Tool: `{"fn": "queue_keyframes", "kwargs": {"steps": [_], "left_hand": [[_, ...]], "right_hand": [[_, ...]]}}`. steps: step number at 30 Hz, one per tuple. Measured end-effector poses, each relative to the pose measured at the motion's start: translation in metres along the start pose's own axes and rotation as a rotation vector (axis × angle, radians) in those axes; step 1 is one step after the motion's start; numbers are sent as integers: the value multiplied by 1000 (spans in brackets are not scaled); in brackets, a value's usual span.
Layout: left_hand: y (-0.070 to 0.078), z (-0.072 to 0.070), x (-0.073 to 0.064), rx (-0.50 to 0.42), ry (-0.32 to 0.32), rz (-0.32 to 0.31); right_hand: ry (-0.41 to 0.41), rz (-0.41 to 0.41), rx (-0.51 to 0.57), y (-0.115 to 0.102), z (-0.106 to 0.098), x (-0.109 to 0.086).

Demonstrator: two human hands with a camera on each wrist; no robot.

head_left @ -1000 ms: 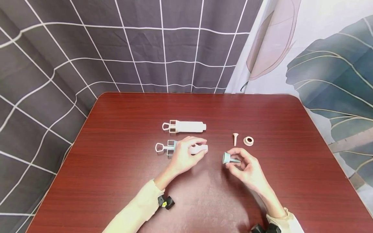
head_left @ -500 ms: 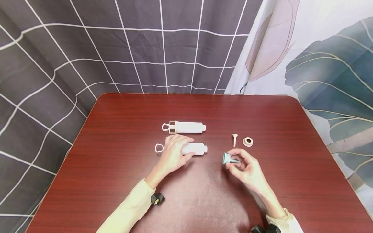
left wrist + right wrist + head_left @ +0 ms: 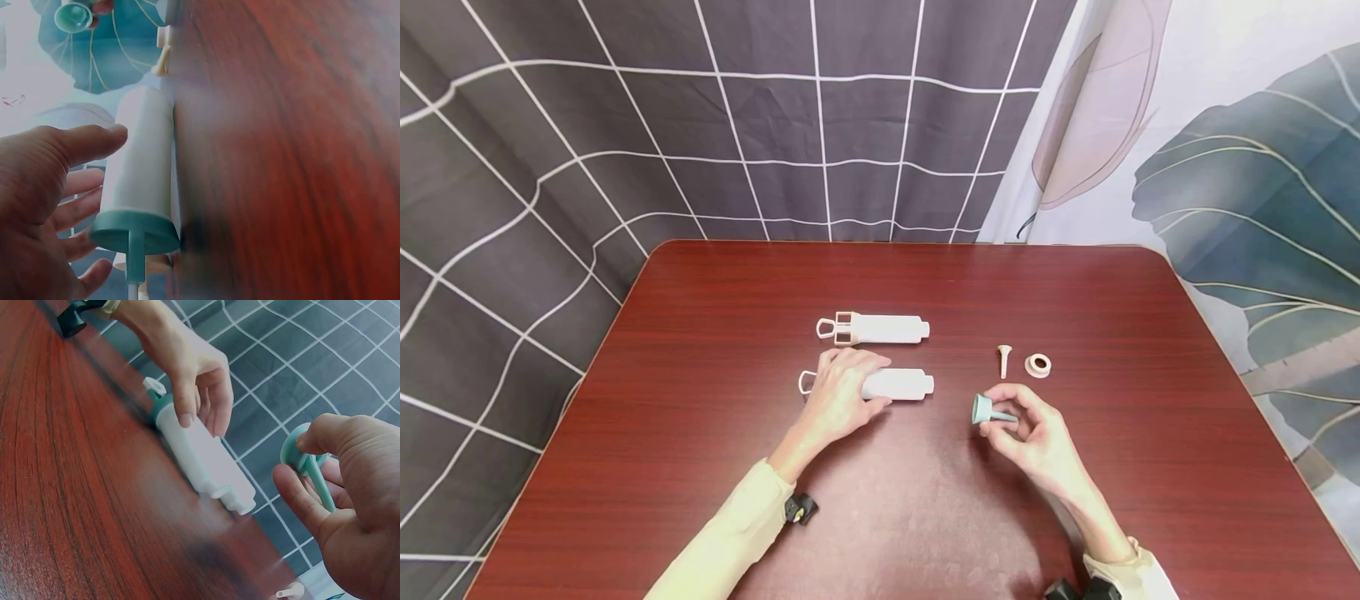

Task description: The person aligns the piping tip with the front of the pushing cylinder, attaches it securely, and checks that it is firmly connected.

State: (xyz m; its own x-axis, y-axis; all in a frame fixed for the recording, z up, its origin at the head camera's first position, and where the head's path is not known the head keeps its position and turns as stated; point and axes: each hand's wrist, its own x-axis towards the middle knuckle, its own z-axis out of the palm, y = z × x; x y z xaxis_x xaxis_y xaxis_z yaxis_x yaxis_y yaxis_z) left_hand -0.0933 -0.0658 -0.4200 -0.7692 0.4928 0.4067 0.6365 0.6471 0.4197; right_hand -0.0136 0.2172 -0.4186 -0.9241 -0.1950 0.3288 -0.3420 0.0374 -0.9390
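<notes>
A white-barrelled, syringe-shaped filler [image 3: 901,384] lies on the table, its narrow tip toward the right. My left hand [image 3: 835,396] grips around the handle half of its barrel, the thumb on the near side and the fingers on the far side. Its teal collar [image 3: 139,232] shows in the left wrist view and is hidden under the hand in the head view. With thumb and fingers, my right hand [image 3: 1037,437] pinches a teal funnel nozzle [image 3: 981,408] above the table. The wide mouth faces left and the thin stem [image 3: 320,482] points back toward the palm.
Behind lies a second filler [image 3: 891,328] with beige collar and pull ring, parallel to the first. Beyond my right hand are a small beige nozzle [image 3: 1004,360] and a beige ring cap [image 3: 1038,374]. Curtains stand behind the table [image 3: 737,292].
My left hand has slid left along the barrel from near its tip toward the handle end, uncovering the white barrel. The right hand and teal nozzle have hardly moved.
</notes>
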Motion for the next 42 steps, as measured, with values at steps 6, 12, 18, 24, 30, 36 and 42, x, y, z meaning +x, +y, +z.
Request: {"fn": "queue_keyframes", "kwargs": {"steps": [6,12,18,24,30,36,42], "left_hand": [[-2,0,-1,28,-39,-8],[-2,0,-1,44,-69,-13],[-2,0,-1,57,-82,-15],[-2,-1,-1,95,-107,-13],[-3,-1,0,116,-115,-6],[-4,1,1,106,-115,2],[-6,2,0,91,-94,27]], "right_hand": [[-4,1,-7,1,0,0],[1,7,11,3,0,-2],[3,-19,61,5,2,-2],[1,-44,95,5,3,-1],[12,-30,105,6,2,-1],[14,-20,94,6,2,-1],[13,-23,88,6,1,0]]}}
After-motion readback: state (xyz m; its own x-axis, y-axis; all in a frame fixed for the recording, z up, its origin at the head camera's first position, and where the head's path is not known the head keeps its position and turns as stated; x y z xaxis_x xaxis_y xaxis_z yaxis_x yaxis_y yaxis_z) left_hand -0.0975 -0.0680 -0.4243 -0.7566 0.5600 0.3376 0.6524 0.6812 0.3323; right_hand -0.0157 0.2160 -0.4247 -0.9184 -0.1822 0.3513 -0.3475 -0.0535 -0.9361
